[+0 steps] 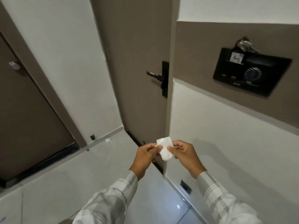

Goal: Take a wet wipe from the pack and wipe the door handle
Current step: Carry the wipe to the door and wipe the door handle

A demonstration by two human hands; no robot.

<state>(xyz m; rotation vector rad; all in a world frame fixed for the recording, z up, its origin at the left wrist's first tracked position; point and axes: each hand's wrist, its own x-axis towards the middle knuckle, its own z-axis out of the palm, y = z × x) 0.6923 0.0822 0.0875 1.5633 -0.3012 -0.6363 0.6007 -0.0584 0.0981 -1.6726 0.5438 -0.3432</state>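
Both hands are raised in front of the person, near the bottom centre of the view, with a small white wipe (164, 149) held between them. The left hand (146, 153) has a narrow grip on the wipe's left edge, thumb and fingers pinched together. The right hand (184, 151) pinches the right edge the same way, so the folded wipe hangs slightly tilted between the two grips. Both arms wear pale checked sleeves (113, 196).

The door handle (154, 74) is farther away and above the hands. It is a dark lever sticking out to the left from a black plate (165, 78) at the right edge of a brown door (137, 46). The wipe is well apart from the handle, below it.

On the wall to the right, a black holder (252, 71) is fixed on a brown band. In its top slot sits a small white card (236, 57), with a silvery bunch of what looks like keys (246, 44) resting just above it. Its lower part shows a round dial.

At the far left there is another brown door (24, 102) with a round metal knob (14, 65). The floor (64, 175) is pale tile. The pack cannot be seen.
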